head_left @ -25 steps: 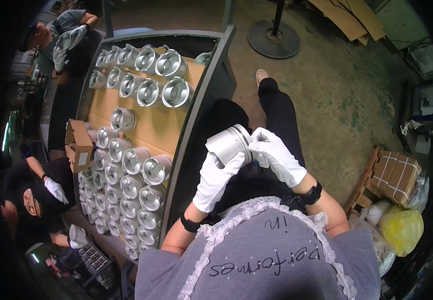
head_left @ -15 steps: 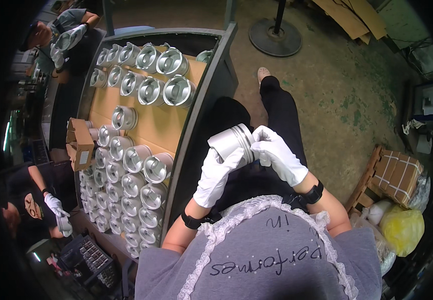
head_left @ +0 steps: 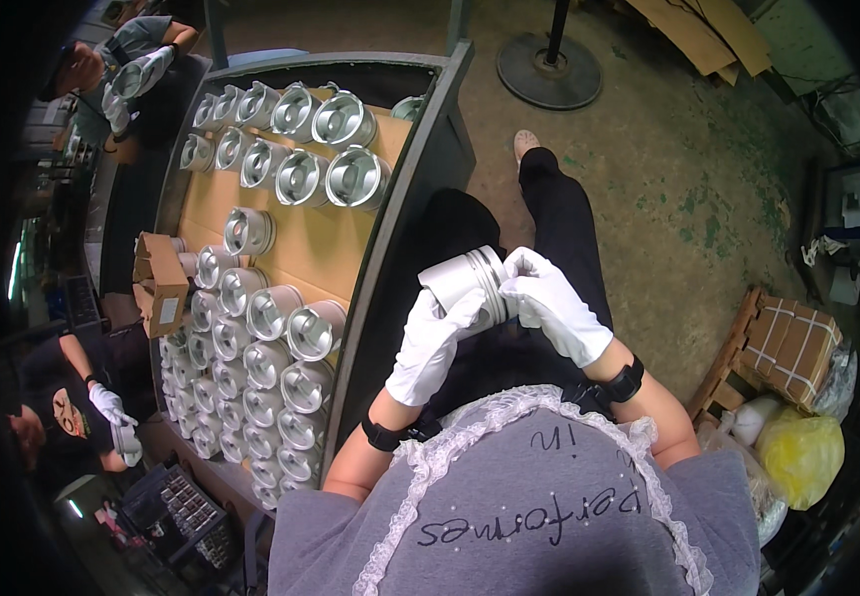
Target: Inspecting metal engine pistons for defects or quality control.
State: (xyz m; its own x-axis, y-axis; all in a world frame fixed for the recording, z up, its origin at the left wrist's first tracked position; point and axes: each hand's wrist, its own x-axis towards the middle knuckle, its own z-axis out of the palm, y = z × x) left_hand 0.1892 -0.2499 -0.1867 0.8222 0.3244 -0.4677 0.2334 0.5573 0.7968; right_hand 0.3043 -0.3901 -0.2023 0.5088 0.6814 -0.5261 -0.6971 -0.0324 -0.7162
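A silvery metal piston (head_left: pixel 458 280) is held in front of my body, tilted on its side with its ring grooves toward the right. My white-gloved left hand (head_left: pixel 424 353) grips its skirt from below, thumb lying along the side. At the grooved end, my white-gloved right hand (head_left: pixel 556 310) has its fingers pinched together against the rim. Whether a thin ring sits between those fingertips is too small to tell. To the left, rows of similar pistons (head_left: pixel 358 177) stand on a cardboard sheet (head_left: pixel 319 248) in a dark-framed cart (head_left: pixel 395 223).
A small open cardboard box (head_left: pixel 162 288) sits at the cart's far left side. Two other people in white gloves work at the left. A round black stand base (head_left: pixel 549 79) is on the floor ahead. At right are a strapped carton (head_left: pixel 789 348) and a yellow bag (head_left: pixel 799 457).
The piston and both my hands have shifted very slightly; the grip looks the same. The cart's pistons appear in the same arrangement.
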